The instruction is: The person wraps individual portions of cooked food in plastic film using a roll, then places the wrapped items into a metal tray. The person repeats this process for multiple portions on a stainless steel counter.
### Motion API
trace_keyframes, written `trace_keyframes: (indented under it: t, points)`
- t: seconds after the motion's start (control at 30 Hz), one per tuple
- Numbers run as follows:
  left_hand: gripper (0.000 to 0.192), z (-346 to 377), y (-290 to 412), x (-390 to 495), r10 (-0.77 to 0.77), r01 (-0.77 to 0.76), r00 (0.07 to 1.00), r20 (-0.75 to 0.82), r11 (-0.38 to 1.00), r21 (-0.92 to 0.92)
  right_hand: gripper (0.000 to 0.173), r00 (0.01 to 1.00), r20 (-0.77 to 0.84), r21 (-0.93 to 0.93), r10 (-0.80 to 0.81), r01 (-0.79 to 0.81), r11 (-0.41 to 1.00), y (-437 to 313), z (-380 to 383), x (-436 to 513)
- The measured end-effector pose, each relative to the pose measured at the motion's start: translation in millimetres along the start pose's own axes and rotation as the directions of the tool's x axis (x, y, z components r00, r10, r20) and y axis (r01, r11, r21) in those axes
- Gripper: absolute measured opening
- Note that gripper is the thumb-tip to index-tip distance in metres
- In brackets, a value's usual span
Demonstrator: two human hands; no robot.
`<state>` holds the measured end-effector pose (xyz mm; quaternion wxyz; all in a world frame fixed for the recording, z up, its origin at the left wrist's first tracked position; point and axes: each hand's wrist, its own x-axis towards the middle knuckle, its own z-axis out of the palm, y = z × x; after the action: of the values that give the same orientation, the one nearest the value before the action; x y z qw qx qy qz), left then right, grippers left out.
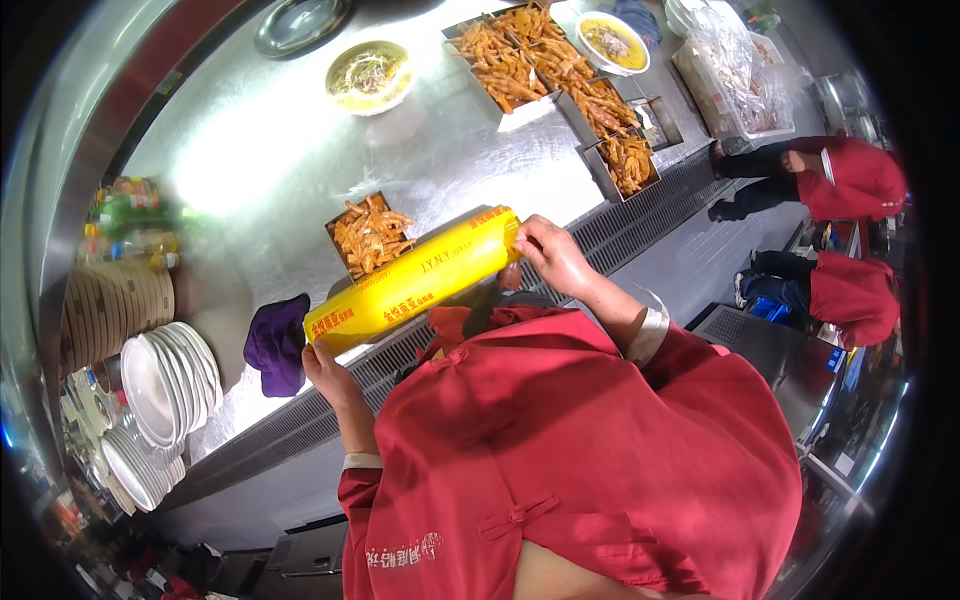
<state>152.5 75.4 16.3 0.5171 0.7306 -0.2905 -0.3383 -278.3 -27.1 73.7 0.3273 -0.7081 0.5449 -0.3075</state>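
Between both hands, a long roll of cling wrap in yellow printed packaging [420, 274] is held at a slant over the counter's near edge. My left hand [330, 375] grips its left end, and my right hand [553, 255] has its fingers closed on the right end. Just beyond the roll stands a small square box heaped with cooked chicken feet [371, 236]. A crumpled purple cloth [277, 345] lies beside my left hand. Whatever is behind the roll is hidden.
More boxes of chicken feet [551, 64] stand at the upper right, near a bowl of soup [613, 43]. Another soup bowl [369, 77] is at the back. Stacked white plates [169, 382] line the left. Two people in red tops [847, 176] stand at the right. A slotted grate [637, 225] edges the counter.
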Motion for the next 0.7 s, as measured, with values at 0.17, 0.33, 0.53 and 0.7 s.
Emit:
trace_keyframes:
  t: [0.17, 0.33, 0.53, 0.7]
  points:
    - [0.036, 7, 21, -3, 0.264, -0.205, 0.959, -0.102, 0.897, 0.392, 0.011, 0.923, 0.242, 0.479, 0.299, -0.382, 0.791, 0, 3, -2]
    - [0.058, 80, 76, -21, 0.529, -0.675, 0.727, 0.438, 0.668, 0.314, 0.012, 0.931, 0.300, 0.601, 0.208, -0.354, 0.717, -7, -4, 0]
    - [0.038, 189, 111, -33, 0.394, -0.839, 0.375, 0.839, 0.528, 0.128, 0.008, 0.936, 0.279, 0.625, 0.214, -0.346, 0.700, -44, -21, 3]
    - [0.009, 186, 122, -42, 0.406, -0.689, 0.495, 0.769, 0.722, 0.062, 0.005, 0.964, 0.176, 0.585, 0.199, -0.265, 0.766, -56, -38, 4]
